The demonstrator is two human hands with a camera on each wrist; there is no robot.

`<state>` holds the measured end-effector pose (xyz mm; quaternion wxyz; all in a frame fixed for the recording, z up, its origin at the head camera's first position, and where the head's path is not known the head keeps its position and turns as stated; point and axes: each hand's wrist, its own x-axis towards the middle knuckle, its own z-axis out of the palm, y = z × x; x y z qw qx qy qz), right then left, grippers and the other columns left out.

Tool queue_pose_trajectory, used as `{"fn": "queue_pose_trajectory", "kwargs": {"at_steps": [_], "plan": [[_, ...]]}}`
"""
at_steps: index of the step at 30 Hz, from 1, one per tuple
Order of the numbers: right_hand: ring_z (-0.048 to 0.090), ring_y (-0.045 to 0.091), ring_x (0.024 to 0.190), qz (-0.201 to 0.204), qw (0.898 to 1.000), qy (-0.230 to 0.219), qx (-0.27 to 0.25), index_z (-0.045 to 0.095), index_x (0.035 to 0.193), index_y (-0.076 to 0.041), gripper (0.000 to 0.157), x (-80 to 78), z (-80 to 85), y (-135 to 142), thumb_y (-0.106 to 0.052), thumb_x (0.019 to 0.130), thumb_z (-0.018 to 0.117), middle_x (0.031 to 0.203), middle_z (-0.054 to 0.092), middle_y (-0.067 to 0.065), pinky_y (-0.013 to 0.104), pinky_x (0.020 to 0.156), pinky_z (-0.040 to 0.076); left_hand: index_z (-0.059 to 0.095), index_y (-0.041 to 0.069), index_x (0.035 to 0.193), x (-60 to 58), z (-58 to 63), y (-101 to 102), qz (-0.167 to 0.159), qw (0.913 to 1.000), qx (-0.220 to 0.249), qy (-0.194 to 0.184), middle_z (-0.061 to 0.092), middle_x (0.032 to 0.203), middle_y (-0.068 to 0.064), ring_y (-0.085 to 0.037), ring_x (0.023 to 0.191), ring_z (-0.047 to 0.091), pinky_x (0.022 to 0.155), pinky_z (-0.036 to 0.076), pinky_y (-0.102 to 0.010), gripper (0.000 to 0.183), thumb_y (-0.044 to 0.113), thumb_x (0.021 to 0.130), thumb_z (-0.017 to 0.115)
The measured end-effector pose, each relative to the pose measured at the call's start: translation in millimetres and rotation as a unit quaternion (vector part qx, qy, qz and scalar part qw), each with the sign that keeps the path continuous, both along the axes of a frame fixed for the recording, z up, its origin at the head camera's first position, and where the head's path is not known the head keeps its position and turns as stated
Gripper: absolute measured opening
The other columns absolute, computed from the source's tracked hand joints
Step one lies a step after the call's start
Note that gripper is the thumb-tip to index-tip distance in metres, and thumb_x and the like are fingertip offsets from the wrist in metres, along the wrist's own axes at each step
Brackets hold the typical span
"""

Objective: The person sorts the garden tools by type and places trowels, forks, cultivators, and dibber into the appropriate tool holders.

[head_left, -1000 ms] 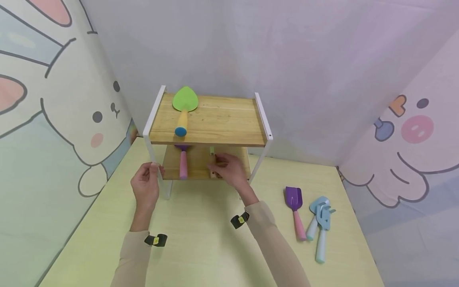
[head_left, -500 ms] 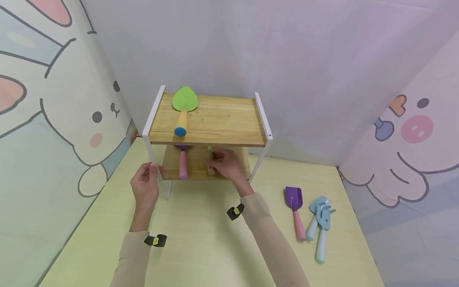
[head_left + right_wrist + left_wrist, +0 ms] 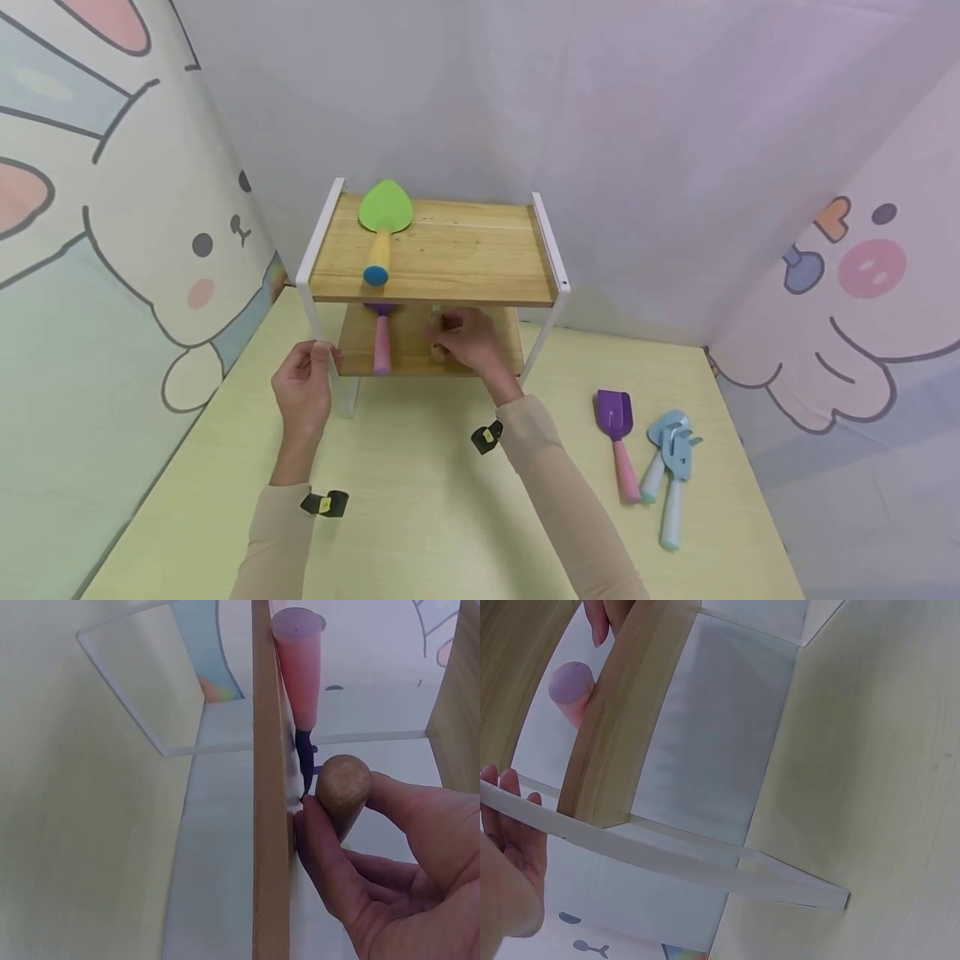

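Observation:
A two-tier wooden rack (image 3: 480, 258) with white metal sides stands in the head view. My right hand (image 3: 474, 340) reaches over its lower shelf (image 3: 408, 333) and pinches the round wooden handle (image 3: 343, 784) of a tool, thumb on one side and fingers on the other. A bit of light green shows past that handle; the tool's head is hidden under the upper shelf. My left hand (image 3: 303, 387) grips the rack's white left front post (image 3: 645, 855), fingers curled behind it. Left of the wooden handle, a pink-handled purple tool (image 3: 382, 346) lies on the lower shelf.
On the upper shelf lies a green toy spade (image 3: 386, 208) with a yellow handle. Right of the rack, a purple shovel (image 3: 615, 415), a light blue fork (image 3: 677, 458) and another light blue tool (image 3: 654, 477) rest on the table. Fabric walls surround the table.
My right hand has shifted slightly left and farther back over the lower shelf with the wooden-handled tool. My left hand stays on the post.

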<state>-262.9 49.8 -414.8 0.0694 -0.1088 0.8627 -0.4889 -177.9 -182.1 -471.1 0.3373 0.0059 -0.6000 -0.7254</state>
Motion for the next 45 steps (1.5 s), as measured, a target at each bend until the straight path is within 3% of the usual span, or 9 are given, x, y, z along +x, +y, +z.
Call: {"fn": "queue_pose_trajectory", "kwargs": {"at_steps": [12,22,32,45], "plan": [[0.069,0.023,0.108,-0.014,0.999,0.004,0.036,0.068,0.125,-0.003,0.043,3.5,-1.0,-5,-0.03,0.094,0.078,0.118,0.072,0.011,0.036,0.089,0.057,0.057,-0.024,0.097,0.6,-0.8,0,0.003,0.9999,-0.005,-0.009,0.07,0.081,0.002,-0.008,0.074,0.068,0.075,0.057,-0.017,0.028,0.002,0.103,0.059],[0.068,0.024,0.109,-0.014,0.998,0.013,0.059,0.067,0.125,-0.004,0.041,5.7,-0.9,-7,-0.032,0.095,0.076,0.119,0.071,0.012,0.036,0.088,0.057,0.056,-0.025,0.096,0.9,0.3,0,0.004,1.0,-0.004,-0.006,0.07,0.08,0.002,-0.008,0.073,0.068,0.075,0.057,-0.017,0.027,0.001,0.103,0.059],[0.071,0.024,0.104,-0.015,0.999,0.034,0.009,0.066,0.124,0.0,0.042,12.5,-6.9,-1,-0.032,0.097,0.073,0.115,0.072,0.014,0.032,0.08,0.06,0.055,-0.026,0.096,0.0,-2.1,-1,-0.006,0.9999,0.007,0.01,0.07,0.08,0.001,-0.009,0.073,0.068,0.075,0.056,-0.018,0.024,-0.003,0.102,0.059],[0.072,0.031,0.099,0.007,0.995,0.1,-0.013,0.063,0.129,0.004,0.041,31.0,-10.1,16,-0.026,0.101,0.069,0.114,0.071,0.018,0.037,0.083,0.061,0.055,-0.026,0.096,0.6,-0.3,1,-0.006,0.9999,0.014,0.002,0.07,0.081,0.001,-0.01,0.074,0.068,0.075,0.057,-0.018,0.028,0.0,0.102,0.06]]}}
